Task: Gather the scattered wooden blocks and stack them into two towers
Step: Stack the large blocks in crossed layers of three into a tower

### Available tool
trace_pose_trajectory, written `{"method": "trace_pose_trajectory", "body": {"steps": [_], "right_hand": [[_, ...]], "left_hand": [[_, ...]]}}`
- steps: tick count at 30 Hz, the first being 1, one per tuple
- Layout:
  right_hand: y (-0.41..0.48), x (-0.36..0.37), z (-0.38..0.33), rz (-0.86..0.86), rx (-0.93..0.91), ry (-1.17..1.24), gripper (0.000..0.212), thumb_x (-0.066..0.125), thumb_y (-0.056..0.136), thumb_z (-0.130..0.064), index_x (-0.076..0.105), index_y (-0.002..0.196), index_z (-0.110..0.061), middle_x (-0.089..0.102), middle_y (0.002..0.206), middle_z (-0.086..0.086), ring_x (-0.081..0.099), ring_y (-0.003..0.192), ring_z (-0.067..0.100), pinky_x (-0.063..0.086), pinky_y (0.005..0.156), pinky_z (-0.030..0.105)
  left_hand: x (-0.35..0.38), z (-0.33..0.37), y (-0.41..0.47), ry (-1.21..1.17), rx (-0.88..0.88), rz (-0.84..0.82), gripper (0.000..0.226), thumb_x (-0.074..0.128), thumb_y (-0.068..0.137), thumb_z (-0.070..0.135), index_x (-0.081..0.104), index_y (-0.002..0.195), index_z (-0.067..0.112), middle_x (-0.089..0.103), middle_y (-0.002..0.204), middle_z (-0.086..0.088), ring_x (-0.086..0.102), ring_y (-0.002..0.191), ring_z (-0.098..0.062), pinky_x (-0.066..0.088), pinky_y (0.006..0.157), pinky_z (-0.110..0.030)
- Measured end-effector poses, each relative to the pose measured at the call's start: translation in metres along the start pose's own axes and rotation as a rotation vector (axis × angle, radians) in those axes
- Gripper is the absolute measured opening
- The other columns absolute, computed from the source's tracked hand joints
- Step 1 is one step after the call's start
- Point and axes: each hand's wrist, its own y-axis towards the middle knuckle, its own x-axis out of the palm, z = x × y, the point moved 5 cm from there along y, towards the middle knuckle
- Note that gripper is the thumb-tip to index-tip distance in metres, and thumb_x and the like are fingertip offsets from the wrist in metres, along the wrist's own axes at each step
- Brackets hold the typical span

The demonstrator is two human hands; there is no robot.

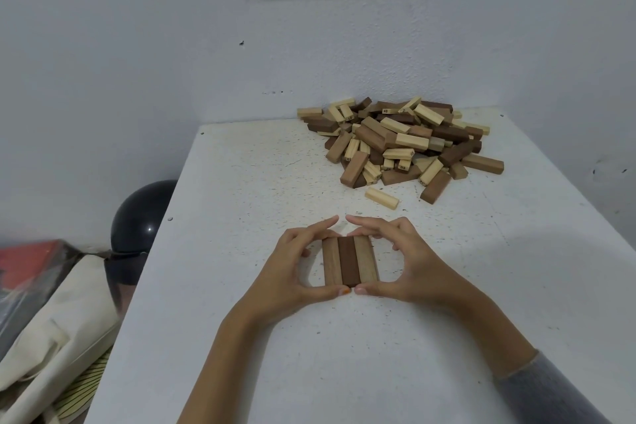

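Three wooden blocks lie flat side by side on the white table, a dark one between two lighter ones. My left hand cups their left side and my right hand cups the right. Thumbs touch the near ends, and forefingers reach over the far ends. A big heap of pale and dark blocks sits at the far right of the table by the wall. One pale block lies loose just in front of the heap.
The table meets white walls at the back and right. Off its left edge lie a black ball, a cream cloth bag and a red object.
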Motion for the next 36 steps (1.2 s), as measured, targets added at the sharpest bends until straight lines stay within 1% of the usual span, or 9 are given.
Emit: {"method": "trace_pose_trajectory", "body": {"steps": [4,8,10,13,15,19,24,30,36], "right_hand": [[0.004,0.006,-0.002,-0.015,0.005,0.009,0.088,0.085,0.066,-0.046,0.034,0.138,-0.052,0.051,0.122,-0.032,0.04,0.112,0.002,0.026,0.084,-0.001],[0.016,0.02,-0.016,-0.033,-0.008,0.037,0.088,0.085,0.066,-0.046,0.035,0.137,-0.05,0.051,0.119,-0.032,0.04,0.112,0.001,0.028,0.086,0.002],[0.026,0.032,-0.024,-0.046,-0.007,0.057,0.089,0.085,0.066,-0.044,0.033,0.137,-0.05,0.052,0.119,-0.031,0.038,0.115,0.003,0.03,0.091,0.007],[0.042,0.051,-0.039,-0.054,-0.032,0.045,0.087,0.084,0.067,-0.044,0.033,0.137,-0.051,0.049,0.117,-0.035,0.035,0.119,0.004,0.032,0.1,0.022],[0.053,0.063,-0.05,-0.065,-0.047,0.025,0.082,0.083,0.068,-0.043,0.036,0.136,-0.049,0.042,0.112,-0.042,0.032,0.117,-0.002,0.029,0.101,0.022],[0.078,0.083,-0.068,-0.083,-0.081,0.03,0.081,0.082,0.068,-0.044,0.038,0.136,-0.044,0.046,0.117,-0.033,0.031,0.112,-0.004,0.029,0.101,0.027],[0.107,0.099,-0.078,-0.092,-0.091,0.057,0.081,0.083,0.067,-0.044,0.039,0.135,-0.043,0.054,0.12,-0.022,0.037,0.114,0.003,0.028,0.103,0.031],[0.135,0.104,-0.079,-0.084,-0.066,0.065,0.083,0.083,0.065,-0.044,0.038,0.135,-0.043,0.055,0.121,-0.022,0.039,0.114,0.005,0.03,0.103,0.034],[0.144,0.106,-0.076,-0.052,-0.052,0.046,0.083,0.083,0.064,-0.048,0.039,0.134,-0.047,0.052,0.119,-0.025,0.04,0.114,0.004,0.028,0.097,0.028]], "left_hand": [[-0.006,-0.002,-0.002,0.011,-0.002,0.007,0.094,0.087,0.067,0.035,0.033,0.144,0.042,0.055,0.127,0.025,0.043,0.125,-0.01,0.033,0.095,-0.011],[-0.027,-0.008,-0.012,0.079,-0.017,0.051,0.101,0.088,0.063,0.041,0.028,0.144,0.046,0.055,0.127,0.03,0.036,0.132,-0.006,0.02,0.104,-0.021],[-0.043,-0.016,-0.018,0.084,-0.039,0.059,0.103,0.089,0.061,0.042,0.027,0.144,0.047,0.055,0.127,0.03,0.036,0.134,-0.004,0.018,0.107,-0.022],[-0.067,-0.032,-0.026,0.052,-0.087,0.045,0.105,0.09,0.06,0.041,0.028,0.145,0.047,0.06,0.125,0.025,0.037,0.135,0.0,0.02,0.115,-0.038],[-0.082,-0.04,-0.032,0.036,-0.116,0.045,0.106,0.091,0.06,0.039,0.027,0.145,0.047,0.061,0.124,0.025,0.036,0.137,-0.001,0.024,0.116,-0.043],[-0.105,-0.053,-0.042,-0.047,-0.188,0.088,0.105,0.092,0.06,0.022,0.032,0.144,0.042,0.063,0.122,0.023,0.037,0.135,0.006,0.027,0.116,-0.033],[-0.131,-0.072,-0.041,-0.076,-0.249,0.101,0.103,0.092,0.061,0.015,0.034,0.143,0.04,0.064,0.122,0.021,0.042,0.133,0.003,0.03,0.115,-0.033],[-0.15,-0.089,-0.025,-0.081,-0.256,0.037,0.102,0.09,0.063,0.031,0.031,0.146,0.039,0.061,0.129,0.015,0.036,0.138,-0.001,0.025,0.118,-0.043],[-0.158,-0.099,-0.015,-0.043,-0.266,-0.007,0.101,0.088,0.068,0.031,0.026,0.146,0.042,0.057,0.132,0.018,0.034,0.138,-0.003,0.023,0.119,-0.046]]}}
